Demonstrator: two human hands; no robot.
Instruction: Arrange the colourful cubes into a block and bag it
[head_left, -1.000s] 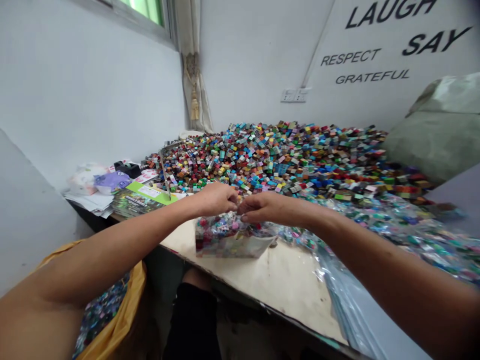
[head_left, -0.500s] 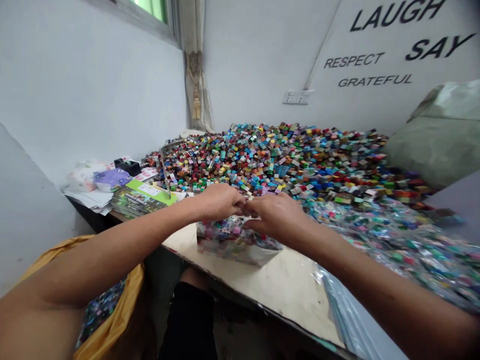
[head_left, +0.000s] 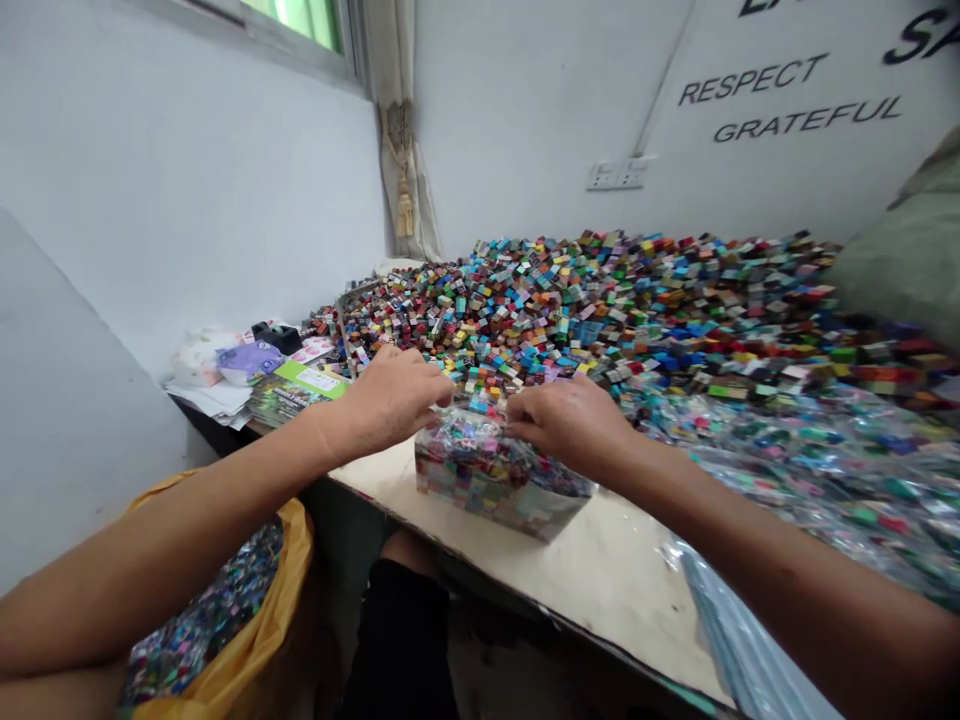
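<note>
Here, bricks (head_left: 570, 300) crowd a table (head_left: 600, 570) beside lettered walls (head_left: 525, 130).

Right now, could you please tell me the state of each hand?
Left hand: curled on the clear plastic bag of bricks; grip unclear.
Right hand: curled on that bag; grip unclear.

We see one left hand (head_left: 386, 402), one right hand (head_left: 570, 425), one plastic bag (head_left: 487, 470), one yellow sack (head_left: 289, 590), one heap of bricks (head_left: 585, 300).
</note>
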